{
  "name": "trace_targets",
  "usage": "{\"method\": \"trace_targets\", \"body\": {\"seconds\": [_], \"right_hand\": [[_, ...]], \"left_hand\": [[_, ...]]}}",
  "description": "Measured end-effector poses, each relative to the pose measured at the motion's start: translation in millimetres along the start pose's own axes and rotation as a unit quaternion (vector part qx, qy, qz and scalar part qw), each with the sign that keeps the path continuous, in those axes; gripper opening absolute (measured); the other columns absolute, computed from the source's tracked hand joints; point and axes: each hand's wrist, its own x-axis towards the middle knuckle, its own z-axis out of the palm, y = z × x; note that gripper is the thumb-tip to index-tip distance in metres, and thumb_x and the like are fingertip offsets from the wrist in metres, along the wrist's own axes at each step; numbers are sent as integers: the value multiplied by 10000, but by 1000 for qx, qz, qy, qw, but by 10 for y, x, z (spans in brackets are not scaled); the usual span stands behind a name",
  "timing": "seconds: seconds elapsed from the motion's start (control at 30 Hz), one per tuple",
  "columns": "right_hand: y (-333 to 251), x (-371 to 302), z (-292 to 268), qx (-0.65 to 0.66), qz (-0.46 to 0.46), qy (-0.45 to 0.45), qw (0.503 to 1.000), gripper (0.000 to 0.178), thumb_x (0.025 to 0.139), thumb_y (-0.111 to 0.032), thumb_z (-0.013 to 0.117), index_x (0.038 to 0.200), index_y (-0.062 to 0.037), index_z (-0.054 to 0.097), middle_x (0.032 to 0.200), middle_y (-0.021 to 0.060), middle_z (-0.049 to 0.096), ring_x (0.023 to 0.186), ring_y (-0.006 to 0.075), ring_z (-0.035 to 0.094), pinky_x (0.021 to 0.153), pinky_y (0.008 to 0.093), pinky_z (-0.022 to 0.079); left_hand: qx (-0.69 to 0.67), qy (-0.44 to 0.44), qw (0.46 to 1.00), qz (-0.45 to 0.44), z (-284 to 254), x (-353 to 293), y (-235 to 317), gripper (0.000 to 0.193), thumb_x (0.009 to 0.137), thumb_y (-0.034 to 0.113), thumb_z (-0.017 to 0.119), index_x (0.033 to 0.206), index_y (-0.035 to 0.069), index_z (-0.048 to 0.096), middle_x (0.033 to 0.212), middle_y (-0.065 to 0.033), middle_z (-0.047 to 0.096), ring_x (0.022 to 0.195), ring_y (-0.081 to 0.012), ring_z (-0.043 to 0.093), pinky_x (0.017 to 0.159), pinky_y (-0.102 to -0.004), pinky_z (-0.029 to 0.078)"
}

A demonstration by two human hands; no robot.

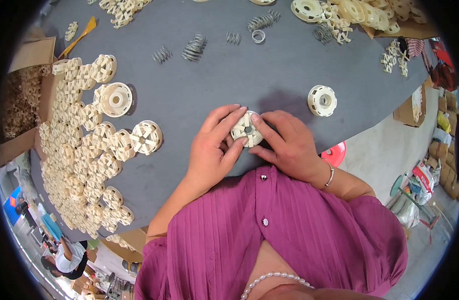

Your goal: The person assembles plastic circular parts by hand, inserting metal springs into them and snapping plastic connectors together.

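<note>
Between my two hands, just above the near part of the grey table [269, 65], is a round cream plastic part [239, 131] with spokes and a dark centre. My left hand [213, 142] grips its left edge with thumb and fingers. From the other side my right hand [288, 142] holds it, the thumb lying across its face. To the right of my hands a cream ring-shaped part [322, 101] rests on the table with a metal spring [325, 100] in its middle. On the left, a spoked round part [146, 137] lies nearest to my left hand.
Several spoked cream parts [84, 150] crowd the table's left side, by a cardboard box [27, 145]. Loose springs [194, 47] and a small ring [258, 36] lie farther back. Cream discs [359, 12] are heaped far right. A red stool [334, 153] stands beyond the table edge.
</note>
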Motion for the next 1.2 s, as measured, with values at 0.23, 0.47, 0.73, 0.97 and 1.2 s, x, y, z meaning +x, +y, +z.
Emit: {"method": "trace_targets", "body": {"seconds": [0.23, 0.47, 0.73, 0.97, 1.2], "right_hand": [[281, -245, -144, 25, -61, 75, 995, 754, 741, -241, 901, 1417, -60, 622, 1364, 149, 604, 1183, 343, 619, 1001, 450, 516], [919, -380, -365, -70, 143, 95, 983, 838, 761, -290, 891, 1483, -48, 541, 1473, 166, 562, 1344, 401, 531, 1135, 498, 427], [467, 392, -41, 47, -41, 36, 997, 667, 802, -316, 857, 1372, -46, 641, 1373, 160, 656, 1288, 370, 600, 1164, 495, 418], [2246, -101, -1141, -235, 266, 476, 805, 286, 866, -194, 786, 1116, -61, 747, 1188, 151, 696, 1131, 356, 632, 984, 429, 499], [1979, 304, -857, -78, 190, 287, 936, 375, 893, -208, 770, 1225, -51, 692, 1240, 164, 675, 1149, 341, 644, 973, 424, 526]], "left_hand": [[175, 39, 982, 64, -65, -251, -51, 777, 717, 184, 925, 1422, 53, 626, 1431, -146, 613, 1065, -268, 695, 790, -308, 582], [359, 244, 899, -66, -750, -907, -31, 759, 712, 138, 909, 1418, 65, 639, 1397, -144, 556, 1157, -301, 623, 863, -374, 556], [336, 131, 921, 148, -22, -96, 105, 990, 772, 303, 891, 1577, 1, 398, 1623, -268, 376, 1413, -482, 456, 1167, -532, 382], [311, 43, 929, 194, 73, 234, -49, 635, 821, 118, 790, 1410, -11, 591, 1422, -205, 596, 1315, -424, 551, 1125, -504, 431], [303, 66, 931, 194, 121, 308, -81, 579, 813, 143, 802, 1355, 18, 642, 1360, -168, 630, 1288, -405, 578, 1108, -501, 442]]}}
